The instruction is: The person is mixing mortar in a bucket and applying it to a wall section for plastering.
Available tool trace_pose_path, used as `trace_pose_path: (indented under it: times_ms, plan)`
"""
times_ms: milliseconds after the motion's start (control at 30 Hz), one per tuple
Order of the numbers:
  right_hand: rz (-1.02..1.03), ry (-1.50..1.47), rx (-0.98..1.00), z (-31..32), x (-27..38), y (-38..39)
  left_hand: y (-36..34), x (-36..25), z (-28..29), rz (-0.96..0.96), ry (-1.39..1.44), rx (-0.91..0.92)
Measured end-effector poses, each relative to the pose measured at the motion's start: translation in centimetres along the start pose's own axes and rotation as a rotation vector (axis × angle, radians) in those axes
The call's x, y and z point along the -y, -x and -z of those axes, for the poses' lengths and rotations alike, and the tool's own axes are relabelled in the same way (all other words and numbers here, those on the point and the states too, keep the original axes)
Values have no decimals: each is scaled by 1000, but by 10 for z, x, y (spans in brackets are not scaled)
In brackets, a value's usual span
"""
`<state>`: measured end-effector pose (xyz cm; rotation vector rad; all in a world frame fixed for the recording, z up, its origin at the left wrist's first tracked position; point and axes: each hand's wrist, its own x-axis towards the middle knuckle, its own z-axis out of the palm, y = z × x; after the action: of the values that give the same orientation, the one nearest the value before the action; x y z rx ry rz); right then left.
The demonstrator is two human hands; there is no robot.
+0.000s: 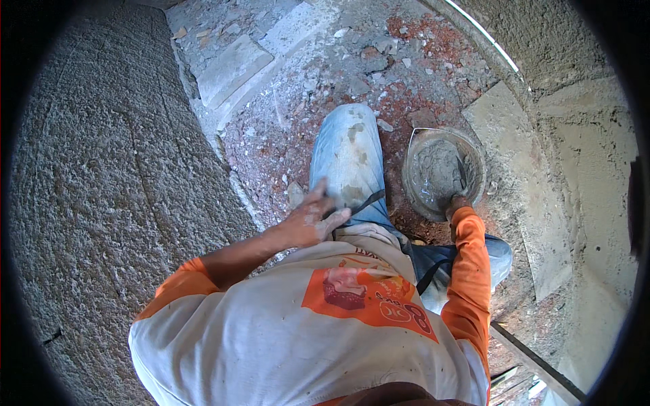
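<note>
A round bucket (pixel 410 177) of wet grey mortar (pixel 437 166) stands on the floor to the right of my raised knee. My right hand (pixel 459 204) reaches over its near rim, fingers closed and partly hidden from above. From that hand a trowel (pixel 462 174) extends into the bucket, its narrow dark blade against the mortar; the handle is covered. Over my left thigh hovers my left hand (pixel 315 215), empty, with fingers spread and slightly smeared by motion. Its skin shows grey dust.
Rough, freshly coated wall (pixel 108 183) rises on the left; a smoother plastered wall (pixel 586 169) curves along the right. Broken red and grey rubble (pixel 426 40) covers the floor. Flat slabs (pixel 233 71) lie at the far left, and a long bar (pixel 535 362) lies at the lower right.
</note>
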<state>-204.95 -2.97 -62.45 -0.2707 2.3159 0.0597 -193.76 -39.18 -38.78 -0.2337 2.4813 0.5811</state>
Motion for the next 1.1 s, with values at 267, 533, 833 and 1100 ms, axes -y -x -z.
trace_pose_path:
  times_ms: [267,533,833,1100]
  plan:
    - [-38,-80,21,-18,-9,-18,-52,-72,73,-339,1833,504]
    - [-68,-19,28,28,-32,22,-83,-79,72,-415,1915,577]
    - [-282,-127,-58,107,-38,53,-162,-83,37,-331,1716,504]
    - [-341,-203,-84,36,25,-3,-294,-91,-95,246,941,-138]
